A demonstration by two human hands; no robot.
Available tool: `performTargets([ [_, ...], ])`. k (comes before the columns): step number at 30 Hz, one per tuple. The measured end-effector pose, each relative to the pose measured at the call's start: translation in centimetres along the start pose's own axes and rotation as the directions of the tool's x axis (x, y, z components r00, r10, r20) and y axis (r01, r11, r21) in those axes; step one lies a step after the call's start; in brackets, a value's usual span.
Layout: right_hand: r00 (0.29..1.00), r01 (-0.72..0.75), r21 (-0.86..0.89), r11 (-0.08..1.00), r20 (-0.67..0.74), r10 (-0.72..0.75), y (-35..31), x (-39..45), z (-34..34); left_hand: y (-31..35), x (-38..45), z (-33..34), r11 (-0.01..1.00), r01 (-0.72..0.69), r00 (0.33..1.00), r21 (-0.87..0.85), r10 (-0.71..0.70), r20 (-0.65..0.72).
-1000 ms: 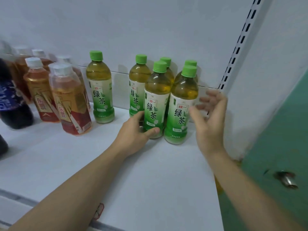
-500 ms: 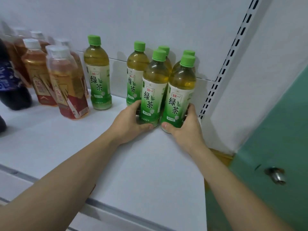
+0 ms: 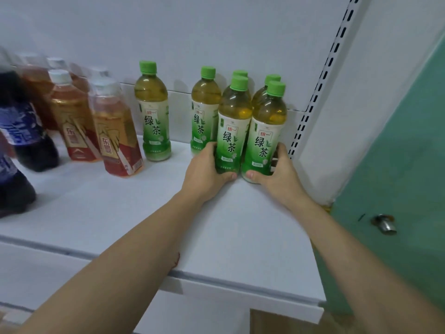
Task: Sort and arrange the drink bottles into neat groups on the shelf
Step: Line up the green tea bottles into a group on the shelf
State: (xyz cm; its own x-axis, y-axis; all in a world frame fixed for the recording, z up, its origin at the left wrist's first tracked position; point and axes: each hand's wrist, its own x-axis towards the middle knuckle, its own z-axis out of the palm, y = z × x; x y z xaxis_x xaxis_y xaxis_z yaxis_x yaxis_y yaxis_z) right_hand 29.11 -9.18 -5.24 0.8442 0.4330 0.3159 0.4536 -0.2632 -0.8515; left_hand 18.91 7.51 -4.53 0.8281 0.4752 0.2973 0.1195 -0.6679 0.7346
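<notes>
Since a second earlier, the right hand (image 3: 279, 174) had come in from open air and wrapped the right front green tea bottle (image 3: 265, 131), while the left hand (image 3: 207, 169) gripped the left front green tea bottle (image 3: 232, 128). Both bottles stood touching at the shelf (image 3: 216, 225) back-right corner, seemingly squeezed together to tighten the group. One lone green tea bottle (image 3: 154, 112) stood apart, near the red tea bottles (image 3: 113, 131).
</notes>
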Motion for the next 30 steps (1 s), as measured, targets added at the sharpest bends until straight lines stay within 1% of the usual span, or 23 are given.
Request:
performTargets([
  [2,0.999,-0.011,-0.010,1.000,-0.032,0.011,-0.4,-0.6,-0.2,0.1,-0.1,-0.3,1.000,-0.009,0.999,0.006,0.009,0.031],
  [3,0.996,0.000,-0.037,0.999,-0.088,-0.003,-0.8,-1.1,-0.3,0.3,0.0,-0.8,1.000,-0.010,0.997,0.008,0.009,0.074],
  [4,0.984,0.041,-0.086,0.995,-0.170,-0.055,-1.2,-1.6,-0.6,0.3,0.1,-1.4,1.000,-0.011,0.991,0.019,0.008,0.136],
  [5,0.959,0.110,-0.149,0.983,-0.244,-0.144,-2.0,-2.2,-0.9,0.2,0.1,-2.3,0.998,-0.026,0.979,0.056,0.014,0.205],
  [6,0.925,0.193,-0.211,0.958,-0.288,-0.249,-3.2,-2.6,-1.1,-0.1,0.3,-3.5,0.989,-0.066,0.964,0.130,0.029,0.266],
  [7,0.894,0.271,-0.259,0.927,-0.289,-0.341,-4.9,-2.9,-1.0,-0.5,0.5,-4.8,0.965,-0.124,0.948,0.233,0.046,0.314],
  [9,0.863,0.389,-0.309,0.868,-0.208,-0.460,-8.8,-2.8,-0.2,-1.9,0.3,-7.4,0.872,-0.255,0.917,0.417,0.082,0.390],
  [10,0.856,0.427,-0.327,0.843,-0.153,-0.494,-10.7,-2.3,0.7,-2.7,-0.1,-8.5,0.823,-0.328,0.895,0.463,0.114,0.432],
  [12,0.864,0.460,-0.373,0.806,-0.021,-0.503,-14.4,-1.0,3.1,-4.5,-1.2,-10.1,0.763,-0.446,0.845,0.468,0.186,0.502],
  [14,0.876,0.471,-0.397,0.788,0.107,-0.470,-17.7,1.4,6.0,-6.0,-2.5,-11.0,0.762,-0.482,0.831,0.434,0.241,0.501],
  [16,0.887,0.463,-0.407,0.787,0.211,-0.412,-20.8,4.6,8.7,-6.8,-3.7,-11.3,0.786,-0.486,0.838,0.383,0.294,0.459],
  [18,0.885,0.456,-0.449,0.768,0.319,-0.339,-23.3,7.6,11.0,-7.0,-4.3,-11.3,0.806,-0.477,0.846,0.351,0.313,0.431],
  [19,0.887,0.441,-0.467,0.766,0.358,-0.293,-24.1,8.4,12.1,-7.2,-4.4,-11.3,0.812,-0.471,0.849,0.346,0.311,0.427],
  [20,0.895,0.416,-0.483,0.770,0.368,-0.253,-24.4,9.0,13.1,-7.2,-4.4,-11.3,0.817,-0.467,0.851,0.337,0.312,0.423],
  [22,0.925,0.366,-0.494,0.789,0.289,-0.247,-24.2,9.0,14.6,-7.2,-4.4,-11.4,0.841,-0.443,0.864,0.312,0.307,0.399],
  [24,0.934,0.357,-0.521,0.776,0.191,-0.301,-24.1,8.3,14.7,-7.1,-4.5,-11.7,0.864,-0.405,0.888,0.301,0.292,0.356],
  [27,0.937,0.345,-0.535,0.771,0.139,-0.322,-24.7,7.5,12.7,-7.2,-4.4,-12.1,0.914,-0.303,0.932,0.270,0.225,0.284],
  [30,0.931,0.331,-0.520,0.788,0.041,-0.364,-25.6,7.1,9.7,-7.1,-3.8,-12.2,0.957,-0.188,0.962,0.220,0.134,0.238],
])
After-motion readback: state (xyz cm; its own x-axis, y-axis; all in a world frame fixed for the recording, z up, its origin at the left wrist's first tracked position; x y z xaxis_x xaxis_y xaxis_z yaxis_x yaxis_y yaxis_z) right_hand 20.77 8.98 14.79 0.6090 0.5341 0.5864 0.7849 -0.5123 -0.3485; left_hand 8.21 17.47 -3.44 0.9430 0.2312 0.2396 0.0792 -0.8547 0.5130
